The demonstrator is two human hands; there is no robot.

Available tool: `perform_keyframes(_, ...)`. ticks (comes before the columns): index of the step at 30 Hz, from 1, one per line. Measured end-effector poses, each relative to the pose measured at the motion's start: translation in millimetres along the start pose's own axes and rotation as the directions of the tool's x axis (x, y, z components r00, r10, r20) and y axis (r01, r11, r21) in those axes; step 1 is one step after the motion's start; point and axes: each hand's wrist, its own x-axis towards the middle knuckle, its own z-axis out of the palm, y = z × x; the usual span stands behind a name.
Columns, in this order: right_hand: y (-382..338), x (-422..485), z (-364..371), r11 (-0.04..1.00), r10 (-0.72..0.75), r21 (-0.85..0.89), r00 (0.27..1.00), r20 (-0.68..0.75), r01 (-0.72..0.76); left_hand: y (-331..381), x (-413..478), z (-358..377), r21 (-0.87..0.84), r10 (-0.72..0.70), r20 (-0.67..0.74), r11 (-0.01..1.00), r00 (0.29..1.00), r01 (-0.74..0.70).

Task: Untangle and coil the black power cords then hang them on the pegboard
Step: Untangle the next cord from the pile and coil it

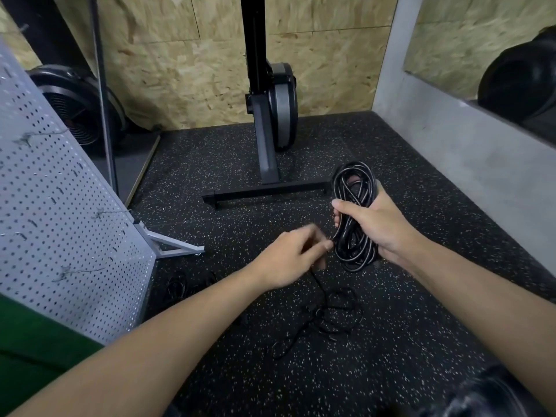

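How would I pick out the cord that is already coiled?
Find the black machine stand at the chipboard wall and its foot bar on the speckled floor. At the bar's right end, the right hand grips the coiled cord, a thick bundle of glossy loops. The loose cord lies tangled on the floor; only this is bundled and held up.

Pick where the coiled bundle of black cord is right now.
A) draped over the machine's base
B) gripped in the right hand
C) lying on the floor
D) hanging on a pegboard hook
B: the right hand grips the coiled cord above the floor, and the left hand pinches its loose tail.
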Motion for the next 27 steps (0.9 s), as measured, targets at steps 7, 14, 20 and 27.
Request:
perform_keyframes(7, -12, -4, -5, 0.995, -0.022, 0.097, 0.998, 0.065, 0.016, -41, -3, -1, 0.103, -0.112, 0.181, 0.99, 0.977, 0.094)
perform_keyframes(14, -11, 2, -17, 0.948, -0.081, -0.309, 0.997, -0.008, 0.074, -39, 5, -15, 0.163, 0.075, -0.105, 0.985, 0.992, -0.057)
perform_keyframes(20, -3, -3, -14, 0.803, -0.101, -0.571, 0.982, 0.157, 0.173, -8, 15, -20, 0.309, 0.247, -0.147, 0.931, 0.958, -0.193)
perform_keyframes(27, 8, 3, -12, 0.832, -0.082, -0.516, 0.964, 0.252, 0.205, 15, 9, -28, 0.254, 0.183, -0.003, 0.951, 0.983, -0.176)
